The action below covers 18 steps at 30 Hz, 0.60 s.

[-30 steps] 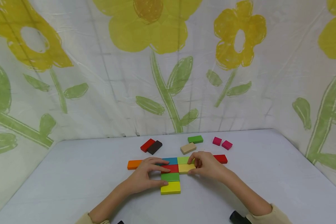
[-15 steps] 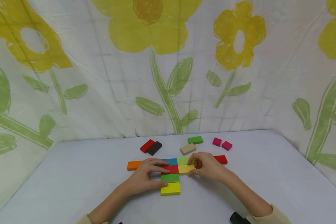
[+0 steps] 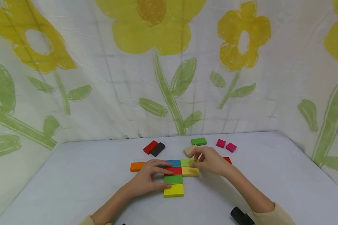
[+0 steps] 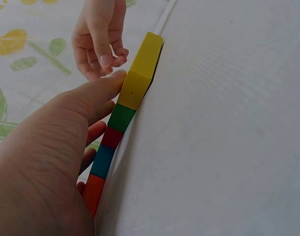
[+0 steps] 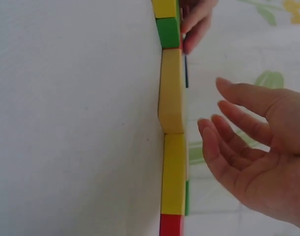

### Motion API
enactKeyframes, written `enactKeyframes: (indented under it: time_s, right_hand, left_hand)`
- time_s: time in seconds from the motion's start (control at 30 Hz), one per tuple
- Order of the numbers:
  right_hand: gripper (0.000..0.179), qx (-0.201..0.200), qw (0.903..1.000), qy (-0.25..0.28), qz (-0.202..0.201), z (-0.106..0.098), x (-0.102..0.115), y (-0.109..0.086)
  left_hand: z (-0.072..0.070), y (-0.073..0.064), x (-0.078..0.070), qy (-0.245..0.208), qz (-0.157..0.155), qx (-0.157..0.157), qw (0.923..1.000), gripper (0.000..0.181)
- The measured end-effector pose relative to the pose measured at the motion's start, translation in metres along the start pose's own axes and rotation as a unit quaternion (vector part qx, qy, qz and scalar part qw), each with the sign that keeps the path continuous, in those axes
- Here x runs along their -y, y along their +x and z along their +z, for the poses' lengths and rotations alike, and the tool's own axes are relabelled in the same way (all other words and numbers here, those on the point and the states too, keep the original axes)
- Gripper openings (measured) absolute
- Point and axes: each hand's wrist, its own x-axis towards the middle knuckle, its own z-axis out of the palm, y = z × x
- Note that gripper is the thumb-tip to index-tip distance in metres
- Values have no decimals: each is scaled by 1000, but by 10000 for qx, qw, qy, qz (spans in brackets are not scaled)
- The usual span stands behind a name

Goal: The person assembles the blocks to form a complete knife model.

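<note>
Flat colored blocks lie joined on the table in the head view. A blue block (image 3: 173, 162), a red block (image 3: 176, 170), a green block (image 3: 173, 179) and a yellow block (image 3: 173, 191) form a column. Beside it sit a light green block (image 3: 185, 162) and a pale yellow block (image 3: 190, 171). My left hand (image 3: 147, 177) rests on the column, fingertips on blue and red, thumb at the yellow one. Just above the pale yellow block, my right hand (image 3: 211, 160) hovers with loosely bent fingers holding nothing. Another yellow block (image 5: 173, 172) shows in the right wrist view.
An orange block (image 3: 137, 167) extends the row leftward; a red block (image 3: 227, 160) ends it at right. Behind lie a dark brown block (image 3: 158, 149) touching another red one, a beige block (image 3: 189, 150), a green block (image 3: 198, 141) and two small pink blocks (image 3: 221, 143).
My right hand has let go of the pale yellow block and risen slightly away from it. My left hand stays in place on the column.
</note>
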Motion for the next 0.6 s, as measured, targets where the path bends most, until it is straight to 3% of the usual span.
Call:
enactKeyframes:
  time_s: [0.6]
  right_hand:
    - [30, 252, 9997, -7, -60, 15, 7, 81]
  left_hand:
    - [1, 1, 2, 12, 256, -48, 9997, 35]
